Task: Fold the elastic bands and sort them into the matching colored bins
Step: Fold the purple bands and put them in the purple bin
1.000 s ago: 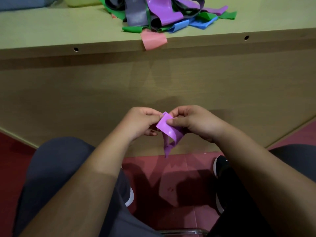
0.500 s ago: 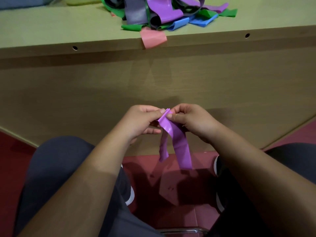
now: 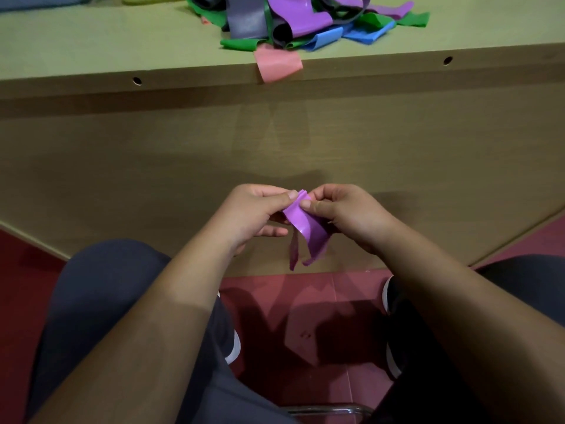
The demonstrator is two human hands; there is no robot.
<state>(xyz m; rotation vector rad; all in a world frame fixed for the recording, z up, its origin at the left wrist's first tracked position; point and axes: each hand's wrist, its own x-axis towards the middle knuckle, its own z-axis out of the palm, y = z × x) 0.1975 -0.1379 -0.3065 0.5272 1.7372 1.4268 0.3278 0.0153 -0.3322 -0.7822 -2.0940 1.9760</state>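
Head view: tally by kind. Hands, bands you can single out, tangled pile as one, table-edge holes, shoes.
Hands: 2, left hand and right hand
Single bands: 2, purple band pinched by both hands, pink band hanging over the edge
Pile: 1
Holes: 2
Shoes: 2, partly hidden
Total: 9

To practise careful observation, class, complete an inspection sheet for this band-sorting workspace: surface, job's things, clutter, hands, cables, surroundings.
Surface: pale green tabletop; wooden front panel below it.
Job's things: purple band held in front of the panel, ends hanging; mixed pile of bands on the tabletop; pink band drooping over its edge.
Clutter: nothing seen.
Hands: left hand and right hand both pinch the purple band's top.
Cables: nothing seen.
Surroundings: red floor, dark trousers, shoes.
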